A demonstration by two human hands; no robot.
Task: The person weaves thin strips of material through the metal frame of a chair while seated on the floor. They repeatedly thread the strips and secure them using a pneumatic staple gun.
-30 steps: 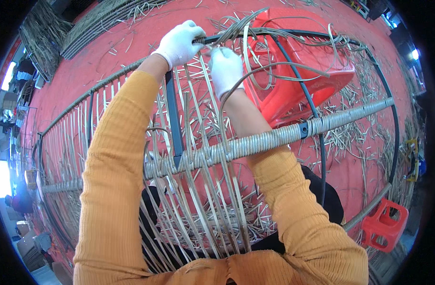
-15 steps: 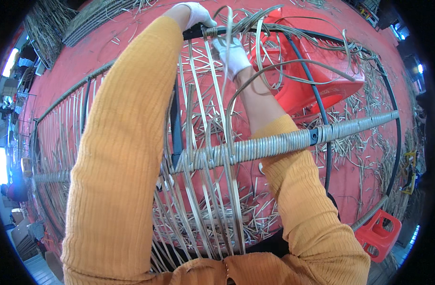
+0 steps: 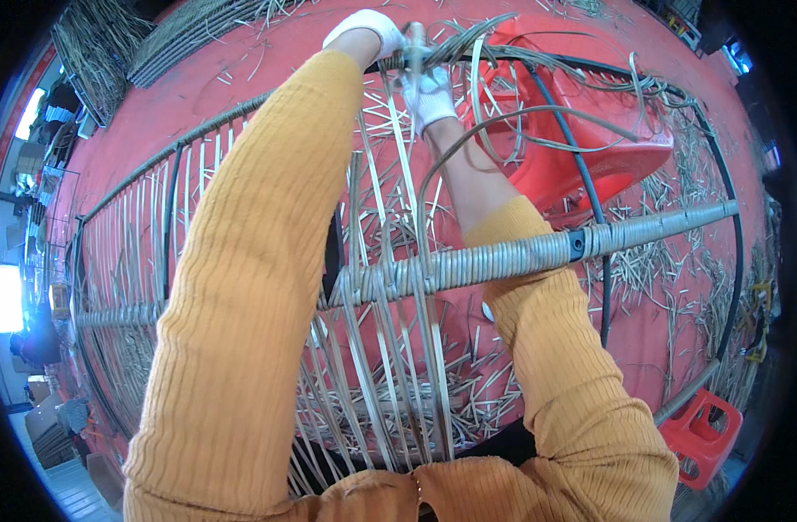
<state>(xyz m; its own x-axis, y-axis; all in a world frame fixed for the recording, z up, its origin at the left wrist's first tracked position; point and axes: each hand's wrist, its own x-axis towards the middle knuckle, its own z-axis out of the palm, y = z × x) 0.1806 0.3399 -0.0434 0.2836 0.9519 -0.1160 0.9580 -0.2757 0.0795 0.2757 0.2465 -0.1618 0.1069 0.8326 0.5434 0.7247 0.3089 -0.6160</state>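
At 12 o'clock, left hand (image 3: pixel 364 28) & right hand (image 3: pixel 431 90) both pinched, prob., the cane strands (image 3: pixel 416 52) on the frame rim (image 3: pixel 538 63); strands could've slipped, sprung back.

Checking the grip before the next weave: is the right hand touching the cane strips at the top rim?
Touching. The head view shows the gloved right hand closed around the cane strips at the frame's rim.

The red floor (image 3: pixel 242 96) is strewn with cut cane scraps (image 3: pixel 668 270). A small red stool (image 3: pixel 701 432) and a red plastic chair (image 3: pixel 590 148) stand on it. Cane bundles (image 3: pixel 190 35) lie at its far edge.
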